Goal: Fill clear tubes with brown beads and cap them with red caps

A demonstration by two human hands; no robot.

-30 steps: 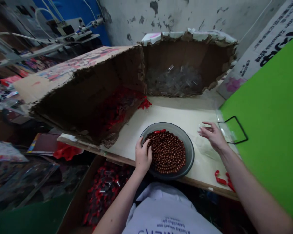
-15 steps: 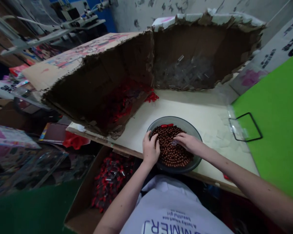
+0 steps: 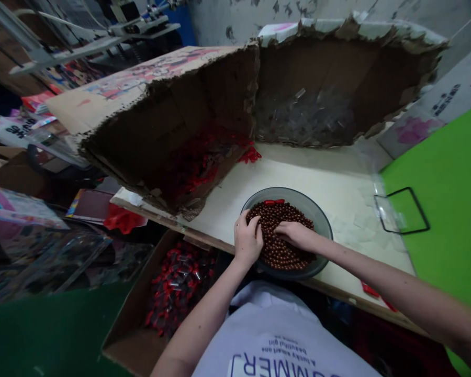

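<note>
A grey bowl stands at the table's front edge, filled with small, shiny brown beads. Over its left side, my left hand rests at the beads with fingers bent and thumb apart; I see nothing held there. My right hand reaches in from the right, its fingers closed and their tips down among the beads. The small clear plastic piece seen in its fingertips earlier is now mostly hidden by the fingers and beads. Red pieces lie on the beads near the bowl's far rim.
A torn cardboard box holding red pieces lies behind left; another box contains clear plastic pieces. Below the table's left edge, a carton holds red-and-clear items. A green panel with a black wire loop borders the right side.
My right hand has lowered its fingertips into the beads, and the clear piece has gone mostly out of sight. My left hand stays at the bowl's left side. The view has shifted slightly.
</note>
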